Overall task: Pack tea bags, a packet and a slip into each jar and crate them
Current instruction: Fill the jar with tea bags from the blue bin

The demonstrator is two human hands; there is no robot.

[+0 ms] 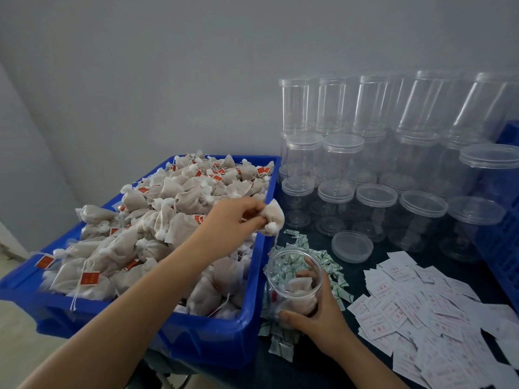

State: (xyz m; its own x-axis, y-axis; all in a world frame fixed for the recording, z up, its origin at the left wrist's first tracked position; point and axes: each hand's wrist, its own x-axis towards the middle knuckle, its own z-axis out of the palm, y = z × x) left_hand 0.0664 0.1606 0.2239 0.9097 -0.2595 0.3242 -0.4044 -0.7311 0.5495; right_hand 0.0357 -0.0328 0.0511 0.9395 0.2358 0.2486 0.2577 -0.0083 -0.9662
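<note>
filling the open jar

nearest, right hand wrapped round open jar, a few tea bags already inside, on the dark surface among green packets. slips scattered to the right. just beyond, left hand pinching one tea bag over the blue bin edge. best dropped straight down the mouth, string tucked in. one loose lid. farther back, over fifteen lidded jars; bags, packets, slips too many to count.
</note>
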